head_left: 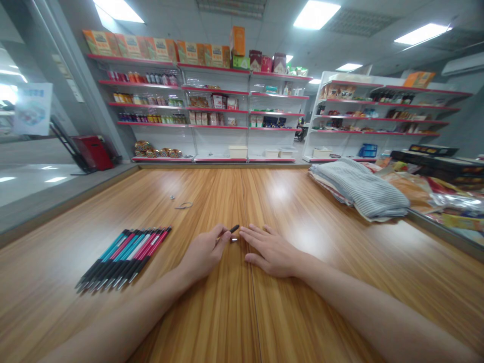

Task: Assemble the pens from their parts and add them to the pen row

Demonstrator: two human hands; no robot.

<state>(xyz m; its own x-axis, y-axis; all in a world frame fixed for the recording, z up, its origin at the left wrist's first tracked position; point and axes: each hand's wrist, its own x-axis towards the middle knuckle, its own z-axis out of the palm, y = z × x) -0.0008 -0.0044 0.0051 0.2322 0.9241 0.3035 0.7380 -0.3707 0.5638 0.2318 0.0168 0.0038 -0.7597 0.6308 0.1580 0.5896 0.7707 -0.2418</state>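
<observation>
Between thumb and fingers, my left hand pinches a short black piece that looks like a pen part; most of it may be hidden in the grip. My right hand lies on the wooden table with its fingers stretched out, fingertips close to the black piece. A small shiny metal piece rests on the tabletop between the hands. To the left, several click pens with blue, pink and white barrels and black grips lie side by side in a slanted row.
Farther up the wooden table lie a thin ring-shaped loop and a tiny metal bit. Folded striped cloth is stacked at the right edge, beside packaged goods. Stocked shelves stand behind the table.
</observation>
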